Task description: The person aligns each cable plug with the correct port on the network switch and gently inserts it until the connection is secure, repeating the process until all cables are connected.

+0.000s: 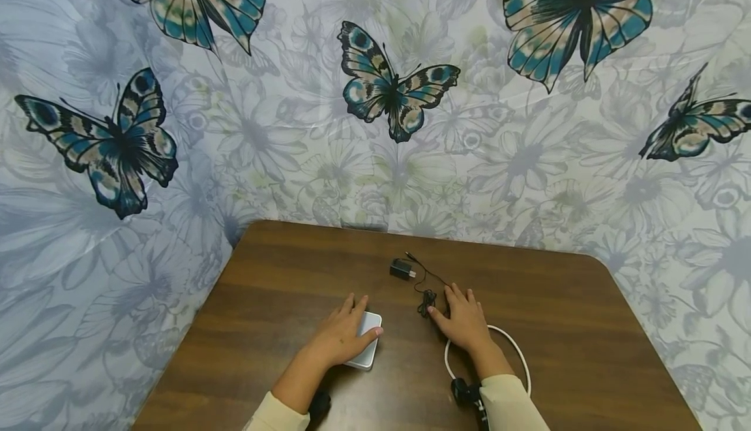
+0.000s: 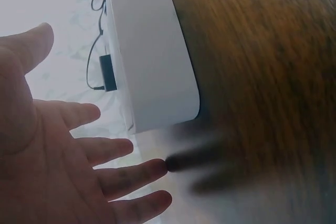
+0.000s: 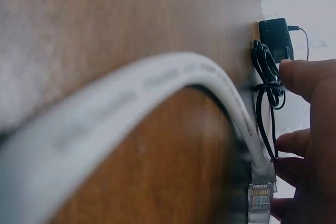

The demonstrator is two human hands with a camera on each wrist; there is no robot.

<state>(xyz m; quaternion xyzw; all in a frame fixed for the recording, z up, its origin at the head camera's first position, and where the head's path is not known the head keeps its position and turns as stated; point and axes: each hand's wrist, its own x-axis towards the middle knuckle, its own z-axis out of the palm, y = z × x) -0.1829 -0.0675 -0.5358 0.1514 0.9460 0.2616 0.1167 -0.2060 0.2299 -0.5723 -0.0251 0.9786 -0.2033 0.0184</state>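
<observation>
A flat white box-shaped device [image 1: 371, 345] with rounded corners lies on the table, left of centre. My left hand [image 1: 343, 338] is over its left side, thumb reaching across the top; the left wrist view shows the fingers extended and spread. Farther right, my right hand [image 1: 467, 325] is beside a tied bundle of thin black cable [image 1: 427, 302], its thumb at the bundle. That cable belongs to a black power adapter [image 1: 401, 268] with metal prongs. A white Ethernet cable [image 1: 519, 347] loops around my right wrist area; its clear plug [image 3: 260, 202] shows near the fingers in the right wrist view.
The brown wooden table [image 1: 563, 313] has rounded far corners. Behind it hangs a flowered backdrop with butterflies [image 1: 399, 89]. Dark wrist straps [image 1: 465, 392] sit at my sleeves. The black cable's thin end [image 1: 411, 256] lies past the adapter.
</observation>
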